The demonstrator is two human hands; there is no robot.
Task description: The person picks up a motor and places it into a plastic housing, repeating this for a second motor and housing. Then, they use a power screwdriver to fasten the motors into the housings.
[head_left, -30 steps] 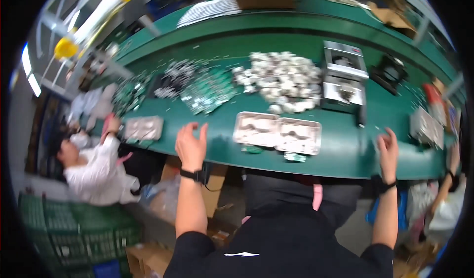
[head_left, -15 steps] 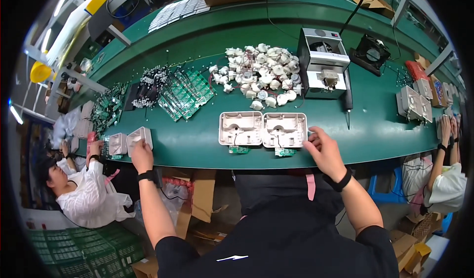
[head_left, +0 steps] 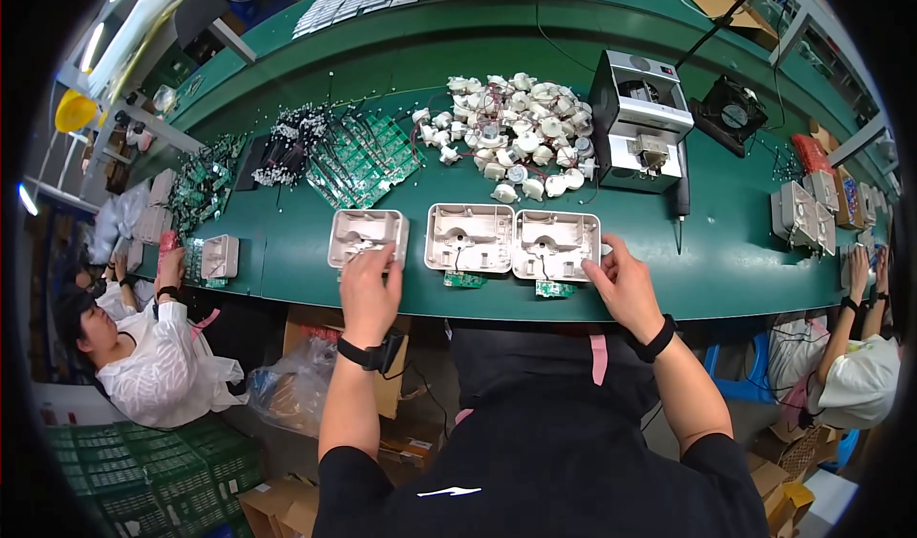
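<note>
The person's left hand [head_left: 371, 285] is reaching over the near wall of the left shell [head_left: 368, 228], fingers curling in and looking closed on it, though how firmly is staying hidden. The right hand [head_left: 629, 288] is resting at the near right corner of the right shell [head_left: 558, 240]; thumb and forefinger are standing narrowly apart, and whether they are pinching the wall or only touching it, one cannot tell. The middle shell [head_left: 468, 236] is sitting just beside the right one, while a slim gap is separating it from the left one. All three are lying open side up near the front of the table [head_left: 735, 275]. One board [head_left: 463, 279] is lying at the near edge of the middle shell, another board [head_left: 554, 290] at that of the right shell.

Judging by this, the person is setting shells in a row. The next move is probably calling for squaring the left shell beside the middle one, then loosening the left fingers without tipping it
</note>
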